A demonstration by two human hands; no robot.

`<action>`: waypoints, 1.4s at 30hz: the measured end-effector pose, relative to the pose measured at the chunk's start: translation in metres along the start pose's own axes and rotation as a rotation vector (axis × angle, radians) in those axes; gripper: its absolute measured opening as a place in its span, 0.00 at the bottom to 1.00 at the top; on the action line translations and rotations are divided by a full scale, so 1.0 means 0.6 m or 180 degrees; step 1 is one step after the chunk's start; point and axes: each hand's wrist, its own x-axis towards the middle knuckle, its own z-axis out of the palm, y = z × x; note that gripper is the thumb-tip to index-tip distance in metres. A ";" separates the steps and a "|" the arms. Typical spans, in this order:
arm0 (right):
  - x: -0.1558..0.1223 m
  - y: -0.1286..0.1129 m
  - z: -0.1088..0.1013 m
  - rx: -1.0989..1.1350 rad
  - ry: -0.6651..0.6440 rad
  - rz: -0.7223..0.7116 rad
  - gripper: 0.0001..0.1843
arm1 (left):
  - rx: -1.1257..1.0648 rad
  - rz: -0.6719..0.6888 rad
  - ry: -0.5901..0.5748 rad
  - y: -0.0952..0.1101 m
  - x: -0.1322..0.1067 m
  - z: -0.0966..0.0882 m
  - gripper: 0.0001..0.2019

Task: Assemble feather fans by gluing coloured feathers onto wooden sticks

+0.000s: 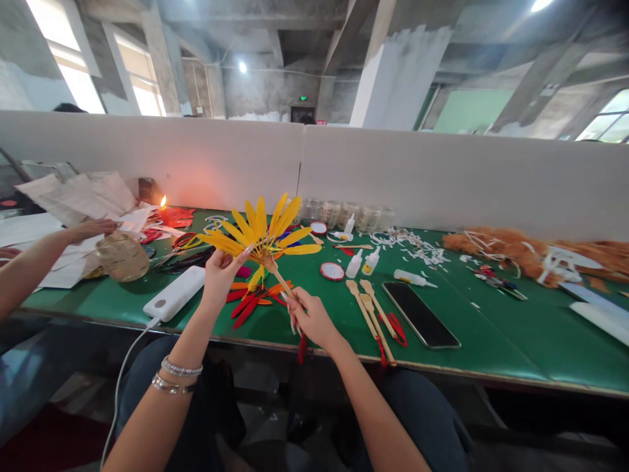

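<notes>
A fan of yellow feathers [263,226] on a pale wooden handle [281,278] is held up above the green table. My right hand [313,318] is closed round the handle's lower part, and a red tassel [302,349] hangs below it. The fingers of my left hand [222,269] are pinched at the feathers' lower left side, near where they meet the handle. Under the fan lie loose red feathers [247,307] with some orange ones. Three wooden handles [367,311] with red tassels rest to the right of my right hand.
A phone [420,314], glue bottles [371,261], glass jars [339,213] and white scraps [422,248] lie rightward on the green table [472,328]. At left are a white power bank [175,293], a burning flame [163,201] and a co-worker's hand [91,229] by a jar.
</notes>
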 end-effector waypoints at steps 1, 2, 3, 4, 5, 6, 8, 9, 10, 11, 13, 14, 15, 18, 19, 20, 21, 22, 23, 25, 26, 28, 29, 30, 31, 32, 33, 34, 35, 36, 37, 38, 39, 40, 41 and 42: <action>0.000 0.000 0.000 -0.0002 0.0002 0.0002 0.15 | -0.0027 -0.0053 0.0010 0.000 0.000 0.000 0.15; 0.000 0.001 0.000 0.0002 0.0004 0.0009 0.15 | -0.0029 -0.0124 0.0021 0.000 0.000 0.000 0.15; 0.000 0.001 -0.001 0.0008 0.0007 0.0015 0.15 | -0.0013 -0.0199 0.0031 0.000 0.001 0.000 0.16; 0.001 0.002 -0.001 0.0013 0.0017 0.0019 0.15 | 0.0022 -0.0258 0.0056 0.000 0.001 -0.001 0.16; 0.001 0.002 -0.001 0.0015 0.0023 0.0022 0.15 | 0.0078 -0.0287 0.0093 0.001 0.002 -0.001 0.16; 0.001 0.002 -0.001 0.0015 0.0026 0.0022 0.15 | 0.0156 -0.0280 0.0130 0.001 0.002 -0.002 0.16; 0.001 0.003 -0.001 -0.0001 0.0023 0.0015 0.14 | 0.0328 -0.0169 0.0179 0.001 0.003 -0.003 0.16; 0.000 0.002 -0.001 -0.0018 0.0018 0.0009 0.14 | 0.0379 -0.0093 0.0190 0.000 0.003 -0.004 0.16; 0.000 0.002 -0.001 -0.0035 0.0007 0.0007 0.14 | 0.0410 -0.0038 0.0195 -0.001 0.004 -0.006 0.15; 0.000 0.002 -0.001 -0.0055 -0.0007 0.0005 0.14 | 0.0430 -0.0011 0.0206 -0.002 0.005 -0.007 0.15; -0.001 0.001 -0.002 -0.0114 -0.0033 -0.0003 0.14 | 0.0482 -0.0021 0.0230 -0.004 0.006 -0.010 0.18; -0.001 0.000 -0.002 -0.0145 -0.0047 -0.0006 0.14 | 0.0528 -0.0038 0.0234 -0.005 0.006 -0.012 0.20; -0.002 0.000 -0.002 -0.0175 -0.0052 -0.0010 0.14 | 0.0587 -0.0050 0.0235 -0.005 0.006 -0.013 0.22; -0.002 0.000 -0.001 -0.0179 -0.0029 -0.0013 0.14 | 0.0752 -0.0031 0.0216 -0.003 0.005 -0.013 0.23; -0.001 0.001 -0.001 -0.0134 -0.0014 -0.0008 0.14 | 0.0796 -0.0012 0.0214 -0.002 0.004 -0.013 0.24; -0.001 0.002 0.000 -0.0077 -0.0002 -0.0001 0.14 | 0.0828 0.0013 0.0198 0.001 0.003 -0.011 0.24; -0.001 0.002 0.000 -0.0016 0.0006 0.0007 0.14 | 0.0845 0.0039 0.0161 0.003 0.003 -0.010 0.24; 0.000 0.003 0.000 0.0036 0.0012 0.0016 0.15 | 0.0851 0.0059 0.0102 0.006 0.002 -0.008 0.23; 0.000 0.003 0.000 0.0077 0.0023 0.0024 0.15 | 0.0846 0.0062 0.0030 0.009 0.001 -0.006 0.22; 0.000 0.004 0.000 0.0125 0.0047 0.0043 0.16 | 0.0768 0.0027 -0.0150 0.013 0.000 -0.002 0.18; 0.000 0.004 -0.001 0.0130 0.0064 0.0046 0.16 | 0.0679 0.0004 -0.0237 0.014 -0.001 -0.001 0.16; 0.000 0.004 -0.002 0.0122 0.0081 0.0047 0.16 | 0.0428 -0.0045 -0.0317 0.015 -0.002 0.002 0.17; 0.000 0.003 -0.002 0.0115 0.0077 0.0046 0.17 | 0.0284 -0.0059 -0.0301 0.014 -0.001 0.003 0.18; 0.000 0.003 -0.002 0.0111 0.0069 0.0043 0.17 | 0.0147 -0.0061 -0.0253 0.014 0.000 0.002 0.19; 0.000 0.002 -0.002 0.0116 0.0063 0.0042 0.17 | 0.0025 -0.0055 -0.0175 0.013 0.001 0.001 0.20; 0.000 0.001 -0.002 0.0133 0.0057 0.0042 0.17 | -0.0073 -0.0055 -0.0095 0.011 0.003 -0.002 0.21; 0.000 0.001 -0.002 0.0154 0.0058 0.0050 0.17 | -0.0136 -0.0078 -0.0044 0.009 0.006 -0.005 0.21; 0.001 0.001 -0.003 0.0174 0.0070 0.0068 0.17 | -0.0175 -0.0132 -0.0036 0.007 0.010 -0.009 0.20; 0.001 0.001 -0.003 0.0191 0.0090 0.0095 0.17 | -0.0185 -0.0233 -0.0101 0.003 0.013 -0.013 0.19; 0.001 0.001 -0.004 0.0205 0.0118 0.0124 0.17 | -0.0153 -0.0386 -0.0257 -0.001 0.017 -0.017 0.19; 0.002 0.002 -0.005 0.0215 0.0153 0.0148 0.17 | -0.0096 -0.0554 -0.0489 -0.005 0.019 -0.020 0.20; 0.003 0.003 -0.007 0.0222 0.0196 0.0160 0.17 | 0.0009 -0.0738 -0.0799 -0.010 0.020 -0.022 0.24; 0.003 0.004 -0.009 0.0232 0.0241 0.0159 0.17 | 0.0174 -0.0904 -0.1157 -0.015 0.018 -0.023 0.27; 0.004 0.004 -0.011 0.0248 0.0278 0.0150 0.17 | 0.0373 -0.1029 -0.1539 -0.020 0.015 -0.022 0.28; 0.005 0.005 -0.013 0.0275 0.0306 0.0144 0.17 | 0.0598 -0.1119 -0.1934 -0.024 0.009 -0.020 0.29; 0.005 0.005 -0.015 0.0314 0.0330 0.0146 0.17 | 0.0815 -0.1145 -0.2324 -0.027 0.002 -0.016 0.28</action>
